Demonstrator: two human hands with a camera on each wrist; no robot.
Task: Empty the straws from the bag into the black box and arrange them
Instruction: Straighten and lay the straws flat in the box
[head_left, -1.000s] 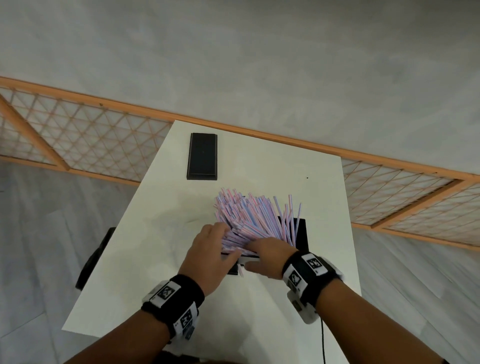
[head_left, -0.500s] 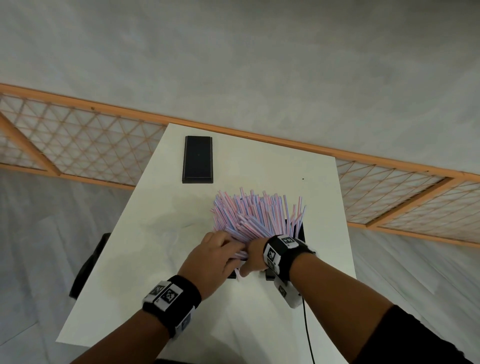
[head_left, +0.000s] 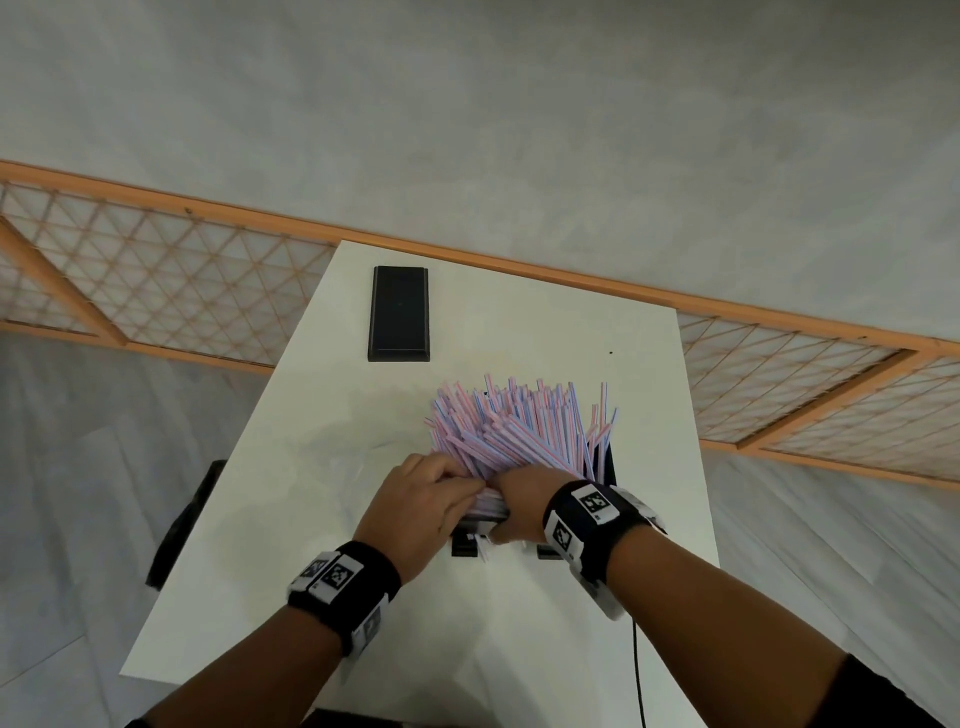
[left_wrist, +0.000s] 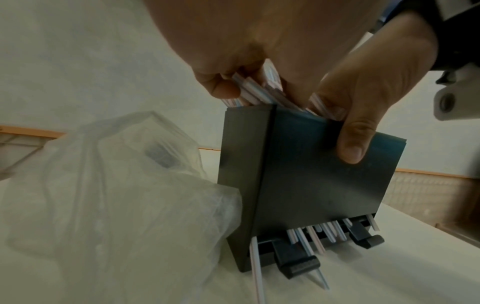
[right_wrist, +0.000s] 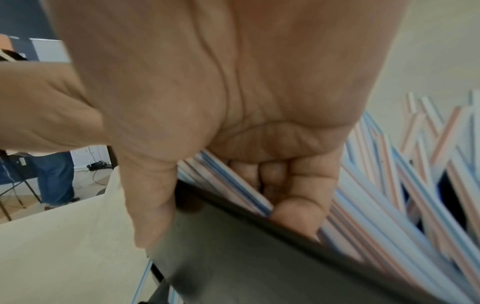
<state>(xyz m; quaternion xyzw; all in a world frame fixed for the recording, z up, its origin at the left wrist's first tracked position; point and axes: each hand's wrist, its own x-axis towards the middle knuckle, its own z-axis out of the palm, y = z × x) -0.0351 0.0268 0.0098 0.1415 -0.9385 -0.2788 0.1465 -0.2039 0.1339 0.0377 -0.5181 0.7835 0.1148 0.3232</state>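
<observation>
Pink and blue striped straws fan out of the black box, which stands on the white table. My left hand curls its fingers round the straws' near ends above the box's top edge. My right hand grips the front wall of the box: thumb outside, fingers curled inside among the straws. Several straws poke out of the slot at the box's bottom. The clear plastic bag lies crumpled to the left of the box.
A flat black lid lies at the table's far left. A dark chair stands off the left edge, and a black cable hangs near the front. A wooden lattice rail runs behind. A person in jeans stands far off.
My right hand has moved from the box's front base up onto its near rim, beside my left hand. My left hand's fingers have curled into the straws.
</observation>
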